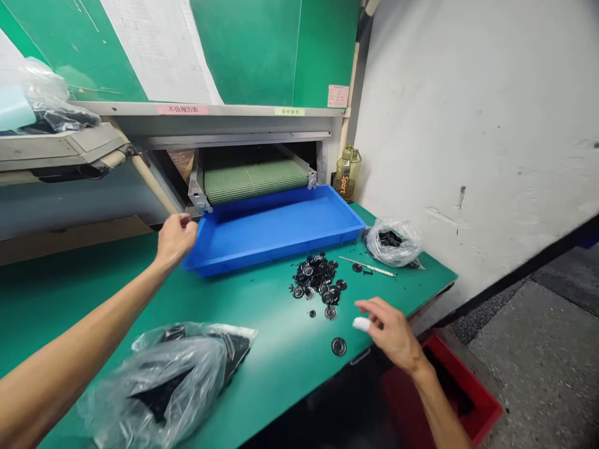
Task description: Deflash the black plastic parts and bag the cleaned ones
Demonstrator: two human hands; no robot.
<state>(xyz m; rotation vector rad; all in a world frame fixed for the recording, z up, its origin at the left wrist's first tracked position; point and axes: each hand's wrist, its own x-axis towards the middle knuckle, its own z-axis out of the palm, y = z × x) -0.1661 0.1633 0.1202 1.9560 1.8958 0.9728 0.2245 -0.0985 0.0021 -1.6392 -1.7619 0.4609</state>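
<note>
My left hand (176,240) is closed, with its fingers curled, right at the left end of a blue plastic tray (276,227). What its fingers hold, if anything, is hidden. My right hand (387,330) hovers over the front edge of the green table (276,349), fingers apart, with a white cover on the thumb. Nothing shows in it. Just left of it lies a single round black disc (339,347). A pile of black discs and small black scraps (321,279) sits between the hands, in front of the tray.
A green conveyor belt (257,178) ends above the tray. Clear bags of black parts lie at front left (173,380) and right (393,242). A thin white pen-like tool (369,267) rests near a bottle (348,171). Below stands a red bin (489,405); a wall (477,125) borders the right.
</note>
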